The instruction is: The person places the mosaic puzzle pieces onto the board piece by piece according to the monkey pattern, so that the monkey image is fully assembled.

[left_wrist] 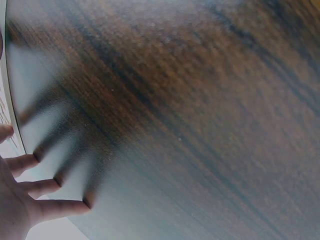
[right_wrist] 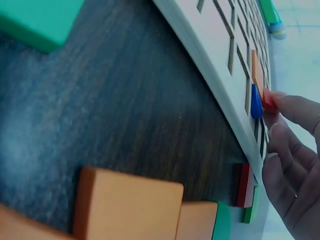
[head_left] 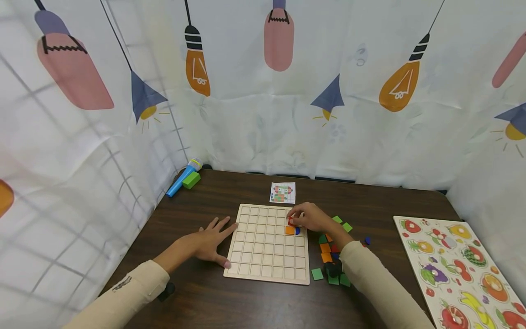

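A pale wooden grid board [head_left: 263,246] lies on the dark table. My left hand [head_left: 209,242] is spread beside it, with fingertips at its left edge; in the left wrist view the left hand's fingers [left_wrist: 60,207] are straight and splayed on the tabletop. Over the board's upper right squares, my right hand [head_left: 312,217] pinches a small red piece [right_wrist: 270,101] between thumb and finger. Just below it, an orange square tile [head_left: 290,230] and a blue rounded piece [head_left: 297,230] sit on the grid. Part of the red piece is hidden by the fingers.
Loose orange tiles [head_left: 326,257], green tiles [head_left: 317,274] and other coloured pieces lie right of the board, some under my right forearm. A pattern card [head_left: 282,193] lies behind the board. At the back left are a toy microphone [head_left: 181,181] and green block [head_left: 191,180]; a fruit board [head_left: 456,269] lies right.
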